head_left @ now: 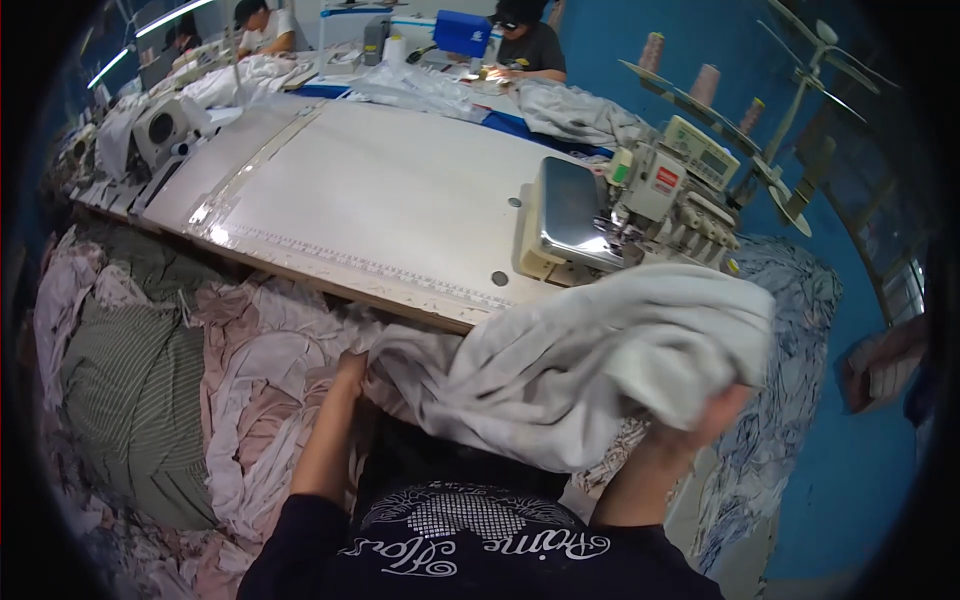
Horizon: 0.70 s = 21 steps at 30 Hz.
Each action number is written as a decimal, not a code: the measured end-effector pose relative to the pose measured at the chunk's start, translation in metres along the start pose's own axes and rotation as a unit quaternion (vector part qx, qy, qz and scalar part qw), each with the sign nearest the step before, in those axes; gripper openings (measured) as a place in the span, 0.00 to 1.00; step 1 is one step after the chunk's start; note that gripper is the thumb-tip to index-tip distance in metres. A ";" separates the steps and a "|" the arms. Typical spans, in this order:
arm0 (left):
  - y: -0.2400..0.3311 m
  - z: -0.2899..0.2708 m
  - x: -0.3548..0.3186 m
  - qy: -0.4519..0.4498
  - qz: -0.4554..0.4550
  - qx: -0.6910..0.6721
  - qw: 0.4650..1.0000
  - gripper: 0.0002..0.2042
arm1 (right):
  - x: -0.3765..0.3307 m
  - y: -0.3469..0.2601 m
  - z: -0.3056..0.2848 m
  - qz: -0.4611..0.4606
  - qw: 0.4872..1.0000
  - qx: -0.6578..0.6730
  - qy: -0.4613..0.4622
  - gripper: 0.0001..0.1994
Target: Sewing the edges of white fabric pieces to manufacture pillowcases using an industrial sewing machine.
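A large piece of white-grey cloth (pixel 560 360) stretches in loose folds across my front, raised over the near table edge and partly blurred. My right hand (pixel 722 412) is closed on its right end, smeared by motion. At the cloth's left end, my left hand (pixel 352 370) grips a bunched part low beside the table edge; its fingers are mostly hidden. Just beyond the raised cloth stands an overlock sewing machine (pixel 650 195) with a shiny metal plate (pixel 578 210).
Piled pink and white fabric (pixel 265 400) and green striped fabric (pixel 135 400) lie left. Blue-grey fabric (pixel 775 380) hangs right. The white worktable (pixel 370 190) carries a ruler strip. Thread cones (pixel 704 86) stand behind the machine. Another person (pixel 530 45) sits across, at a blue-covered machine (pixel 462 33).
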<state>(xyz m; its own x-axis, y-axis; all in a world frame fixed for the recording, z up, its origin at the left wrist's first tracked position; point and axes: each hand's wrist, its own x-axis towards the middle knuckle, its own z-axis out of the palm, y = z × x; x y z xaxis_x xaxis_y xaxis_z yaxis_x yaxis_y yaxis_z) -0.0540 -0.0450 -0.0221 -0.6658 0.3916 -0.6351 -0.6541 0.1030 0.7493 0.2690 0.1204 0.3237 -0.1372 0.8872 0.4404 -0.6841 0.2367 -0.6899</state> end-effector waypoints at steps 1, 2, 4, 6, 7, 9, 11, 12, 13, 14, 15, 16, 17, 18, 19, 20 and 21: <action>0.020 0.016 -0.039 -0.047 0.129 0.059 0.989 0.13 | 0.003 0.014 -0.009 0.023 0.992 -0.112 -0.056 0.24; 0.026 0.008 -0.069 -0.070 0.257 0.111 0.957 0.13 | 0.001 0.036 -0.016 0.060 0.968 -0.207 -0.126 0.25; 0.011 -0.028 -0.078 -0.053 0.297 0.261 0.917 0.11 | -0.042 0.094 0.014 0.066 0.909 -0.317 -0.263 0.37; 0.047 -0.006 -0.146 -0.078 0.286 0.288 0.911 0.11 | -0.072 0.136 0.033 0.217 0.772 -0.361 -0.476 0.50; 0.046 -0.007 -0.158 -0.085 0.250 0.097 0.960 0.13 | -0.098 0.196 0.012 -0.004 0.789 -0.282 -0.546 0.53; 0.059 -0.016 -0.197 -0.087 0.277 0.070 0.954 0.13 | -0.124 0.202 0.028 0.057 0.746 -0.276 -0.603 0.51; 0.064 -0.012 -0.228 -0.058 0.276 0.041 0.959 0.14 | -0.144 0.232 0.035 0.006 0.779 -0.216 -0.589 0.45; 0.063 -0.017 -0.241 -0.063 0.271 0.045 0.959 0.14 | -0.141 0.212 0.047 0.066 0.783 -0.238 -0.572 0.37; 0.063 -0.020 -0.255 -0.055 0.281 0.077 0.955 0.16 | -0.140 0.208 0.048 0.069 0.786 -0.242 -0.565 0.37; 0.064 -0.023 -0.264 -0.044 0.289 0.108 0.950 0.17 | -0.141 0.206 0.053 0.127 0.774 -0.188 -0.591 0.36; 0.066 -0.022 -0.270 -0.047 0.285 0.112 0.951 0.17 | -0.141 0.204 0.056 0.184 0.758 -0.131 -0.612 0.34; 0.069 -0.017 -0.275 -0.064 0.285 0.108 0.950 0.20 | -0.136 0.200 0.055 0.146 0.780 -0.101 -0.600 0.23; 0.071 -0.019 -0.281 -0.070 0.285 0.104 0.950 0.22 | -0.134 0.188 0.063 0.152 0.781 -0.092 -0.599 0.23; 0.071 -0.026 -0.280 -0.118 0.322 0.084 0.936 0.24 | -0.128 0.171 0.073 0.130 0.813 -0.062 -0.565 0.21; 0.072 -0.034 -0.280 -0.165 0.357 0.064 0.917 0.27 | -0.122 0.159 0.079 0.109 0.842 -0.032 -0.528 0.20; 0.078 -0.027 -0.284 -0.247 0.399 -0.061 0.881 0.35 | -0.115 0.155 0.080 0.109 0.837 -0.064 -0.532 0.19; 0.086 -0.014 -0.288 -0.317 0.439 -0.183 0.821 0.45 | -0.103 0.150 0.083 0.110 0.829 -0.091 -0.540 0.19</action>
<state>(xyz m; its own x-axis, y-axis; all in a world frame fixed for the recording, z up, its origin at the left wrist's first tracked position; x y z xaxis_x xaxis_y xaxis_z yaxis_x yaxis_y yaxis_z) 0.0763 -0.1616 0.2224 -0.6934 0.5772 0.4314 -0.1632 -0.7089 0.6862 0.1216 0.0318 0.2227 -0.8738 0.0675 0.4816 -0.4507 0.2596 -0.8541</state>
